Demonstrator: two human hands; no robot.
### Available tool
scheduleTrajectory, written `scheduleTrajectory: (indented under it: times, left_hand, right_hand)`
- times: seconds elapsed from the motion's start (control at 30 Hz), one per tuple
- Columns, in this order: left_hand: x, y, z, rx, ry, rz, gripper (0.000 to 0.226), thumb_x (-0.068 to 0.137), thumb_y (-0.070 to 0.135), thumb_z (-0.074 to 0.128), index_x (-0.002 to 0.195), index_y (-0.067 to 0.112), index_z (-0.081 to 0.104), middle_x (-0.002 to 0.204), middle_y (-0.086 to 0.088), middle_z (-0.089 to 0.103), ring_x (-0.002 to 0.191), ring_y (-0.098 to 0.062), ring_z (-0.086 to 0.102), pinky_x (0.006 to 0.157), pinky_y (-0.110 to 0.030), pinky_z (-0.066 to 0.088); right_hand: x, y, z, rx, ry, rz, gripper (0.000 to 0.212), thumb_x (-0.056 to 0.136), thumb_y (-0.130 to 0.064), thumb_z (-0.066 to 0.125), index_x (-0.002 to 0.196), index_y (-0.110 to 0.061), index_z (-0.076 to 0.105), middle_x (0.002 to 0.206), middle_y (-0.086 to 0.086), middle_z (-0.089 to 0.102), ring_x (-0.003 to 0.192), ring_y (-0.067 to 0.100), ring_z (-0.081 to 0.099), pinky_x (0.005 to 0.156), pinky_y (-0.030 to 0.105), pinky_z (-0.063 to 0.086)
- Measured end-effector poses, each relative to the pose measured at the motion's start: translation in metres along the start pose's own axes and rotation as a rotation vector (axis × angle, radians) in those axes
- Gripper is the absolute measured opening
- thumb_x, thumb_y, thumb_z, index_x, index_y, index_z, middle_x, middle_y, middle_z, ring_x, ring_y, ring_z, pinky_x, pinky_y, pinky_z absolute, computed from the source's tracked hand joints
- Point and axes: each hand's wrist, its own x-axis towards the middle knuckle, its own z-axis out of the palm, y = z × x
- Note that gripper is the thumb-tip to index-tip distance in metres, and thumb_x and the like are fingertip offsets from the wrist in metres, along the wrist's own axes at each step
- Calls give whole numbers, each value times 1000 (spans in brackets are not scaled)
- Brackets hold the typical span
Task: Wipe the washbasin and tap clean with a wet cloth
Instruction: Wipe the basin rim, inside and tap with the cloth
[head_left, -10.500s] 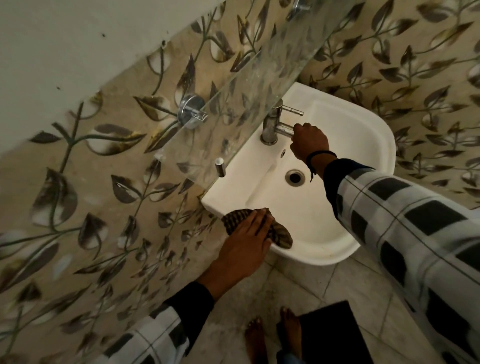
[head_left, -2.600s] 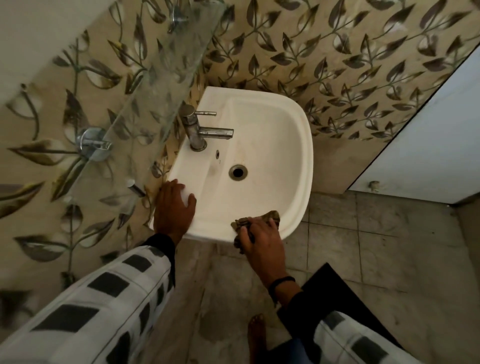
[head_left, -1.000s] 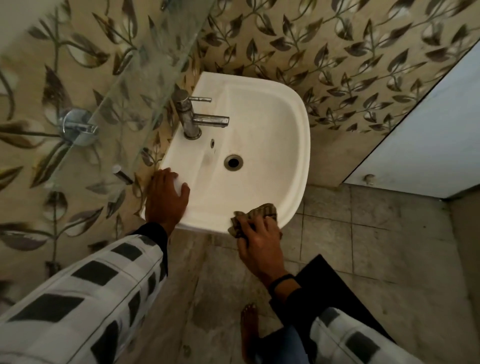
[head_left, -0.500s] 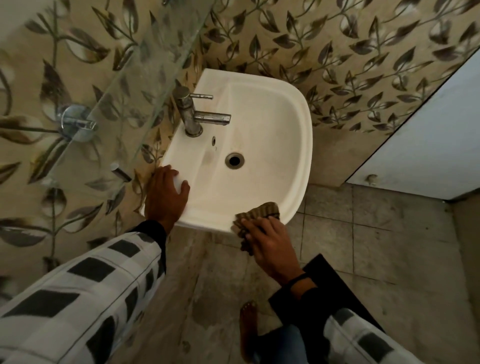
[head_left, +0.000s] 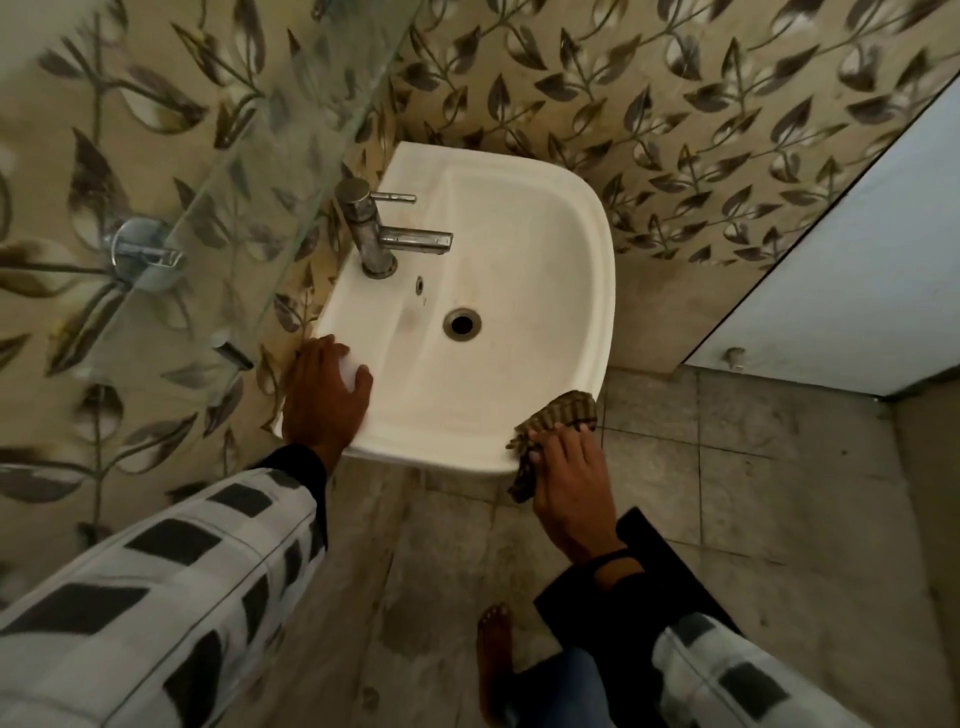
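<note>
A white washbasin (head_left: 524, 249) hangs on the leaf-patterned wall, with a steel tap (head_left: 382, 234) at its left side and a drain (head_left: 461, 323) in the bowl. My right hand (head_left: 569, 486) presses a brown striped cloth (head_left: 558, 418) against the basin's near right rim corner; part of the cloth hangs below the rim. My left hand (head_left: 327, 397) rests flat on the basin's near left corner, fingers curled over the edge, holding nothing.
A glass shelf (head_left: 249, 171) on chrome brackets (head_left: 137, 252) juts out left of and above the basin. A pale door panel (head_left: 852, 270) stands at the right. My bare foot (head_left: 496, 660) and a dark mat (head_left: 670, 571) are on the tiled floor.
My right hand has slid the cloth rightward along the basin's front rim to the near right corner. My left hand stays on the left corner.
</note>
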Motion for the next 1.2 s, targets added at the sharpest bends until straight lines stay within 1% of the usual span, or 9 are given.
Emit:
scheduleTrajectory:
  times: [0.27,0.4,0.57,0.7,0.83,0.9,1.0,1.1,1.2]
  left_hand:
    - [2,-5,3,9,8,10,39,91,30,63,121,5,59,135,-16,55,129,-34,47,114,-48,35]
    - [1,-5,3,-3,6,6,38,92,31,62,121,7,58,134,-15,55,127,-33,48,112,-48,37]
    - [-1,-4,2,-7,7,-8,39,92,32,62,122,8,58,136,-15,54,128,-33,48,112,-49,37]
    - [1,-4,3,-2,-3,-15,40,92,32,62,123,8,57,137,-14,54,130,-33,47,113,-49,37]
    - [1,-6,3,0,15,11,39,92,30,63,122,5,59,136,-15,55,129,-34,48,112,-46,36]
    - [0,-5,3,7,18,12,39,91,30,63,122,6,59,135,-15,56,128,-33,48,112,-45,36]
    - [1,-4,4,17,12,0,39,91,31,63,122,7,58,135,-14,56,127,-32,48,112,-44,36]
    - [1,-5,5,18,13,-3,40,92,33,62,123,8,58,136,-13,55,127,-31,47,112,-43,34]
    - [1,-5,5,21,14,5,39,91,33,62,122,8,57,135,-13,55,126,-31,48,111,-44,36]
  right_hand:
    - [-4,-20,8,-13,23,-50,14,96,-27,47,88,-18,53,87,-1,51,82,18,44,82,32,43]
    - [31,13,-3,-55,84,110,15,95,-23,52,85,-13,58,88,6,55,80,27,54,66,37,49]
    - [29,-13,6,-21,106,172,17,89,-14,54,93,-6,69,97,12,63,96,32,60,102,46,47]
    - [12,-28,4,-40,-6,155,34,93,-20,43,114,-4,64,115,14,59,111,34,58,104,48,46]
    - [37,-9,6,-183,-251,236,56,100,-14,34,151,7,21,159,26,14,149,41,7,124,47,9]
    - [57,4,8,-189,-263,265,58,99,-6,28,150,14,10,158,32,1,149,44,-5,123,50,1]
    - [71,7,7,-177,-185,294,57,92,2,36,140,26,17,152,44,6,146,52,2,122,54,8]
    - [59,-1,13,-54,-190,435,67,97,-7,34,150,13,-1,158,31,-11,149,40,-10,122,35,-9]
    - [48,-7,16,64,-176,485,73,96,-6,40,153,5,-4,160,23,-15,151,35,-7,122,32,8]
